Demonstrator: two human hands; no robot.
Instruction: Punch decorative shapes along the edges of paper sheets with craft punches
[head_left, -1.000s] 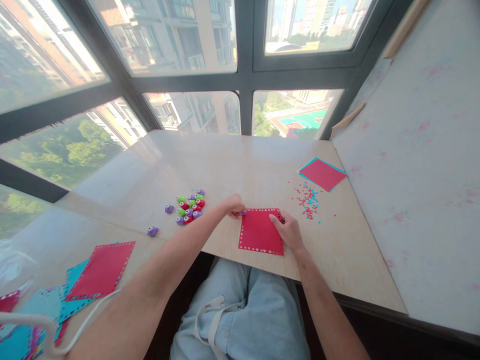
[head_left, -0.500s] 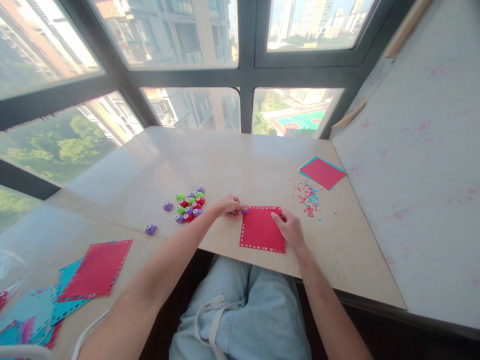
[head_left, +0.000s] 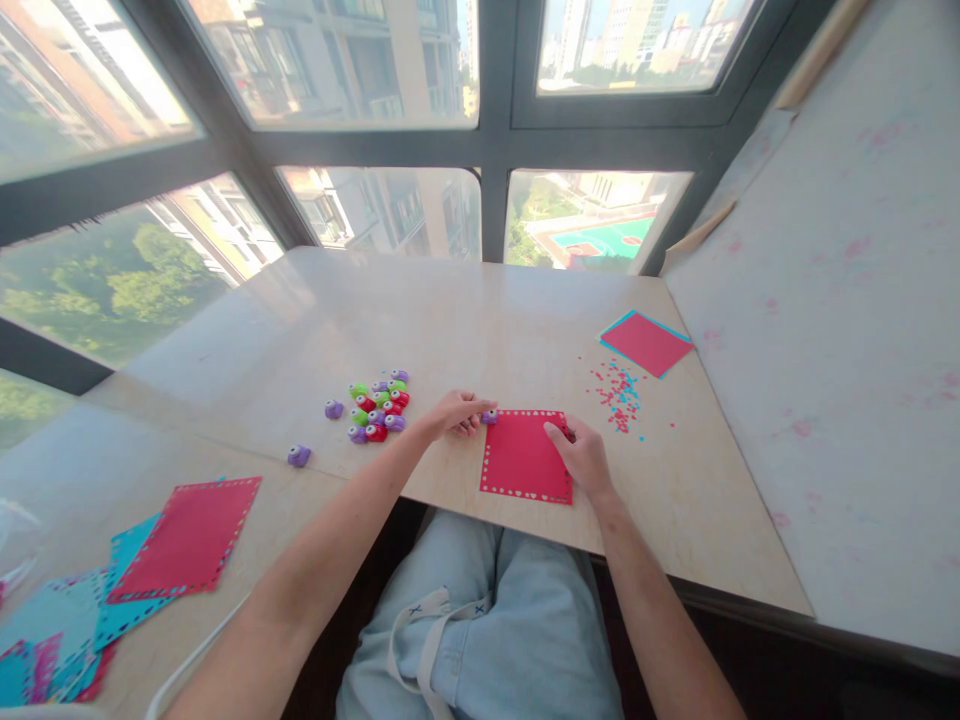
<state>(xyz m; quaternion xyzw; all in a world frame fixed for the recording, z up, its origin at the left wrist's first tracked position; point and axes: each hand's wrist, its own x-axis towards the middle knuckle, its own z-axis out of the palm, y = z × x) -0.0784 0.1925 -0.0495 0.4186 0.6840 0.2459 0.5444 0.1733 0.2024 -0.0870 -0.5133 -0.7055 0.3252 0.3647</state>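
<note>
Head view, centre: your half-curled left hand (head_left: 459,412) holds a purple punch (head_left: 490,416), your right hand (head_left: 586,458) pinches the red sheet (head_left: 521,460), its visible edges hole-lined, while the right-side paper stack (head_left: 646,343) looks unpunched.

Left hand (head_left: 460,413) holds purple punch (head_left: 490,417), right hand (head_left: 585,460) red sheet (head_left: 525,456) (border perforated).

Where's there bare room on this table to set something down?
Bare: back of the table, between windows and colored punches; its front right, between right forearm and wall. Crowded: around the red sheet, the confetti, and the papers at lower left.
</note>
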